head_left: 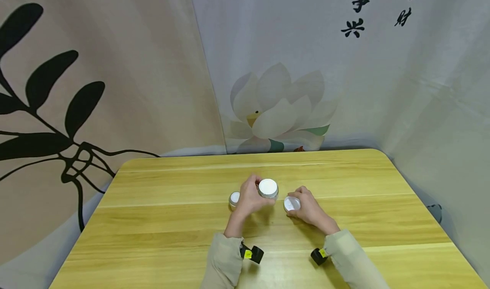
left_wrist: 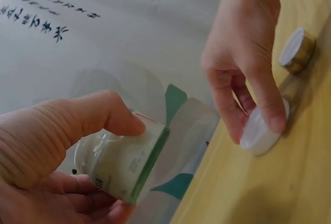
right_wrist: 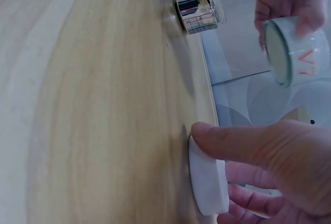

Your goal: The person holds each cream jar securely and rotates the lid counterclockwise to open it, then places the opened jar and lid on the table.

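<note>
My left hand (head_left: 251, 197) grips a glass jar (head_left: 268, 189) with white sides and red "V7" lettering. The jar is upright above the table, and its threaded neck shows without a lid in the left wrist view. To its right, my right hand (head_left: 308, 208) pinches a round white lid (head_left: 292, 203) by its edge, at the tabletop. Just left of my left hand stands a small shiny gold jar (right_wrist: 196, 12) with a bare clear neck. A gold cap with a white face (left_wrist: 298, 51) lies near my right hand in the left wrist view; I cannot make it out in the head view.
The wooden table (head_left: 160, 238) extends around both hands, its far edge close to a printed cloth (head_left: 153, 67) with leaves, a lotus and writing. Black wrist cameras (head_left: 252, 253) sit by the sleeves.
</note>
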A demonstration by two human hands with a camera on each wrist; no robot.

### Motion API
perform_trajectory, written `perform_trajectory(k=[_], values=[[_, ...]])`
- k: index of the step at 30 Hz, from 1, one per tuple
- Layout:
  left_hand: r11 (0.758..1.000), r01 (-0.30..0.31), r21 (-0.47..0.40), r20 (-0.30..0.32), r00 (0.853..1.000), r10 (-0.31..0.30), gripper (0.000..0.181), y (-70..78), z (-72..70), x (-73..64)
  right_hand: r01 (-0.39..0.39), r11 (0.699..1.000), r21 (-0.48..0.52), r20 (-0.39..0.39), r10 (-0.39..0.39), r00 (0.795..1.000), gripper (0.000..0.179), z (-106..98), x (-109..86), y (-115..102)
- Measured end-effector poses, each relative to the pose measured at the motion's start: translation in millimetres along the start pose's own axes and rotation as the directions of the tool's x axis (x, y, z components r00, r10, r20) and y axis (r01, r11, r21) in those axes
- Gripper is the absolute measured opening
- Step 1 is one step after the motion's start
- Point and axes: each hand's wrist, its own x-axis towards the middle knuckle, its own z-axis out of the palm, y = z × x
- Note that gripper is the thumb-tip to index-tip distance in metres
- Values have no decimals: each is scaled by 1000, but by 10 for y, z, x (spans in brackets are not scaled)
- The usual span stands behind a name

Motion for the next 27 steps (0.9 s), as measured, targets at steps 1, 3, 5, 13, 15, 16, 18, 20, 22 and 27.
perform_trajectory(k=[1,3,5,13,15,16,18,20,22,27], values=[[1000,7,9,5,1000,-7,55,-9,10,2,-6,1000,1,0,6,1000,54,3,4,-1],[999,17,29,15,1000,-17,56,-33,33,9,-13,1000,-6,-2,13,1000,54,8,8,-1],[998,26,50,26,999,-28,56,-59,58,16,-18,1000,-7,-2,18,1000,54,10,7,-5],[991,63,117,64,995,-71,53,-160,131,16,-22,1000,-8,3,22,1000,54,11,-7,-8],[989,61,134,69,995,-71,52,-179,147,18,-29,1000,-6,7,30,1000,54,10,-4,-8],[987,60,146,71,995,-71,52,-189,157,19,-34,999,-3,9,34,999,54,6,-2,-11],[984,57,171,74,995,-70,52,-208,177,14,-33,999,-4,8,33,999,53,4,-1,-9],[980,54,190,78,995,-70,51,-222,197,8,-33,999,-4,9,33,999,54,3,0,-6],[978,50,201,86,994,-69,52,-236,214,1,-33,999,-4,9,33,999,54,4,-1,-4],[980,59,190,123,989,-83,53,-267,243,-2,-40,999,1,16,40,999,54,7,1,-6]])
